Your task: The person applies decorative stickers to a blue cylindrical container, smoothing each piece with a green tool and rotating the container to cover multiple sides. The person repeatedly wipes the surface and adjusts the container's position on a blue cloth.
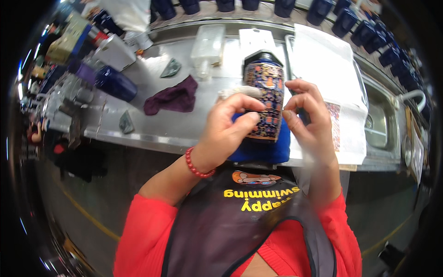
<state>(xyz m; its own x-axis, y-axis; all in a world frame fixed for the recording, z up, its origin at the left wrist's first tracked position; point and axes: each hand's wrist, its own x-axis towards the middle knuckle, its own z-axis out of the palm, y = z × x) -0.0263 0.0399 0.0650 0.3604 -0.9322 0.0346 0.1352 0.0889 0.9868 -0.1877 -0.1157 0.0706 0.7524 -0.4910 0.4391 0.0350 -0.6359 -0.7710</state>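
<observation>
A dark blue bottle-shaped vase (265,83) with a colourful patterned wrap lies tilted on a folded blue cloth (277,150) in front of me. My left hand (228,127), a red bead bracelet at its wrist, bears on the vase's left side. Its thumb and index fingertip are close together on the pattern. Beside those fingers is a whitish knitted piece (241,92); I cannot tell whether it is worn or lies there. At the vase's right edge my right hand (311,115) has thumb and a fingertip pinched together. Anything between them is too small to make out.
A purple cloth (171,97) and green scrapers (171,68) lie on the metal bench (152,131) to the left, near a blue vase (115,84). White paper sheets (323,60) cover the right side, beside a sink (378,124). Several blue vases (344,22) line the back.
</observation>
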